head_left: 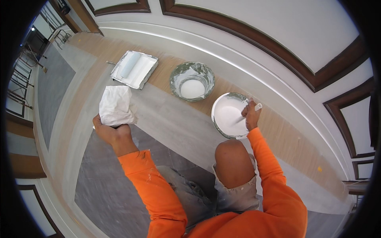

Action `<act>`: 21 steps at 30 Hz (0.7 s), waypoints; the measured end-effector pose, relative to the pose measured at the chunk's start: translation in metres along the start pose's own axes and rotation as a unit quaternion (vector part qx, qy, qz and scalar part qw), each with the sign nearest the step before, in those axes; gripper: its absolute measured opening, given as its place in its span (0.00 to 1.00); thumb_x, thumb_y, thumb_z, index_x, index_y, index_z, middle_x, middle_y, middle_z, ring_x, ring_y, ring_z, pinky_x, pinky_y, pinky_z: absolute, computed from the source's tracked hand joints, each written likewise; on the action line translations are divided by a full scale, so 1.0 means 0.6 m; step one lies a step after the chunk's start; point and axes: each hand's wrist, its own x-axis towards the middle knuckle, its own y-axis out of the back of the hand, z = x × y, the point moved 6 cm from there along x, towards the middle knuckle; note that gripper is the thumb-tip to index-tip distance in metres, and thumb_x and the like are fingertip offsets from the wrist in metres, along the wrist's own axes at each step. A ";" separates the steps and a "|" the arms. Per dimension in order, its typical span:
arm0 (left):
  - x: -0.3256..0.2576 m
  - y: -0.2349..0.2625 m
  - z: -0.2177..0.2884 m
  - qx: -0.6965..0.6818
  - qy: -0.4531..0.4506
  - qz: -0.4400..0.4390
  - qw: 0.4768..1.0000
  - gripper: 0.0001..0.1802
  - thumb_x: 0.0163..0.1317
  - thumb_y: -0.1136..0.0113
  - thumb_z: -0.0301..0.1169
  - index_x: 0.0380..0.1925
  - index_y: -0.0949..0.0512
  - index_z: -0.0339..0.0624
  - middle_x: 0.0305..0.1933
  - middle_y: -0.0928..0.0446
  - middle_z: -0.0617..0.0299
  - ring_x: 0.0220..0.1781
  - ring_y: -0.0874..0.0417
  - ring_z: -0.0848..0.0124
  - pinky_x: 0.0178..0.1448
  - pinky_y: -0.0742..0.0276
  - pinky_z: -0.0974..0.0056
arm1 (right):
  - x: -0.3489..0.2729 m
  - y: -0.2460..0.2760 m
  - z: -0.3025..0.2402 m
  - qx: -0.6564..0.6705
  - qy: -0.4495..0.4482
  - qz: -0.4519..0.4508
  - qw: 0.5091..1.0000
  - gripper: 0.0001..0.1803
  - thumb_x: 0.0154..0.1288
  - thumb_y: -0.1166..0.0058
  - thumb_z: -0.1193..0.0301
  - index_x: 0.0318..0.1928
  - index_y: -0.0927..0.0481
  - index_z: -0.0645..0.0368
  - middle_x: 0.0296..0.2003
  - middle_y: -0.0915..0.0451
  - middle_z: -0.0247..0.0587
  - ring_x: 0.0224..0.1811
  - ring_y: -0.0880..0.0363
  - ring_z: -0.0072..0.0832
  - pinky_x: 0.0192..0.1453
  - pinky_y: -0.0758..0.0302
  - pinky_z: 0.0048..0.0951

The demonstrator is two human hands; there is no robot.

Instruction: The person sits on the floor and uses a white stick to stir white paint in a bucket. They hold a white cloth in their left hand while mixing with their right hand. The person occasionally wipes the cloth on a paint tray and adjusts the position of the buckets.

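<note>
White paint, a rag and a brush on the floor

White rag is bunched tight in the left hand, at 9 o'clock. Right hand wraps the brush handle, at 3 o'clock; it leans from 1 o'clock down into the paint bucket. A hard stir could tip paint onto the floor.

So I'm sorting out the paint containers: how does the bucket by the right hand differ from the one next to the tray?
The right bucket is filled with white paint nearly to its rim; the middle bucket holds only a pool at the bottom, its smeared walls exposed. The right hand holds a white handle in the right bucket; nothing is in the middle one. Both are round, open and paint-stained.
</note>
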 end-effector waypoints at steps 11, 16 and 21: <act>-0.013 -0.011 -0.021 0.005 0.005 -0.004 1.000 0.23 0.62 0.53 0.33 0.53 0.29 0.29 0.60 0.26 0.50 0.62 0.24 0.54 0.64 0.26 0.48 | 0.017 -0.045 0.016 0.020 0.057 -0.025 0.998 0.22 0.74 0.48 0.64 0.20 0.33 0.55 0.15 0.38 0.26 0.15 0.40 0.17 0.19 0.43 0.26; -0.018 -0.004 0.001 -0.001 -0.005 0.020 1.000 0.22 0.63 0.53 0.33 0.53 0.28 0.29 0.60 0.26 0.50 0.63 0.24 0.55 0.64 0.26 0.49 | -0.015 -0.033 -0.066 -0.064 0.020 -0.046 0.997 0.22 0.74 0.50 0.64 0.20 0.34 0.53 0.14 0.38 0.26 0.12 0.43 0.17 0.16 0.46 0.26; -0.020 -0.002 -0.001 -0.018 -0.019 0.027 0.999 0.23 0.62 0.53 0.32 0.53 0.29 0.28 0.60 0.26 0.49 0.62 0.24 0.55 0.64 0.26 0.50 | -0.021 -0.054 -0.263 -0.046 0.111 -0.037 0.992 0.21 0.74 0.50 0.63 0.21 0.37 0.52 0.11 0.46 0.25 0.11 0.48 0.18 0.17 0.46 0.26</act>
